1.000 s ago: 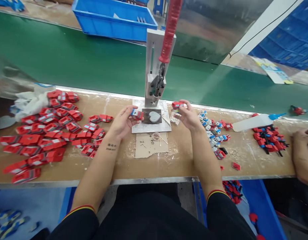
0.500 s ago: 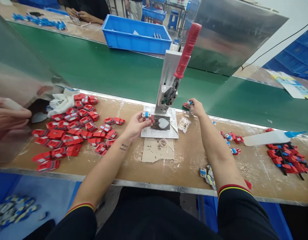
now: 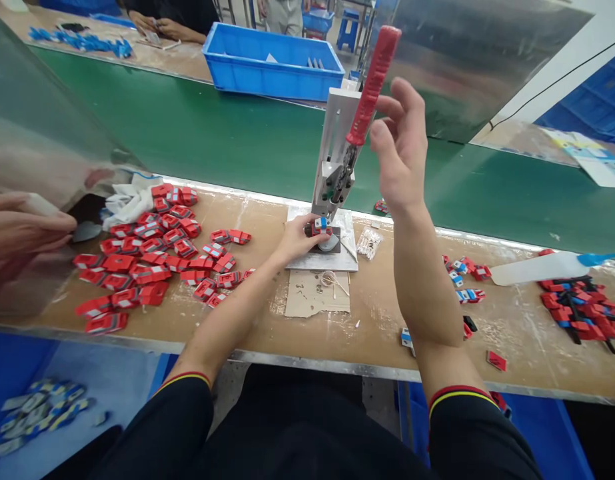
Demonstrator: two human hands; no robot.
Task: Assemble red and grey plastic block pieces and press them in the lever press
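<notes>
My left hand is closed on a small red, white and blue toy part, held on the base of the hand press right under its plunger. The fingers hide part of a grey heart-shaped piece on the dark block there. Raised beside the red lever handle, my right hand has its fingers spread and curved, holding nothing; whether a fingertip touches the grip cannot be made out.
Red toy parts are heaped at left, near another person's hand. Cotton swabs and cardboard lie near the press. A white bottle and red-black assemblies lie at right. Beyond stands a blue crate.
My right hand has let go of a small red part at the table's back edge and risen to the lever. My left hand has moved right, bringing its toy part under the plunger.
</notes>
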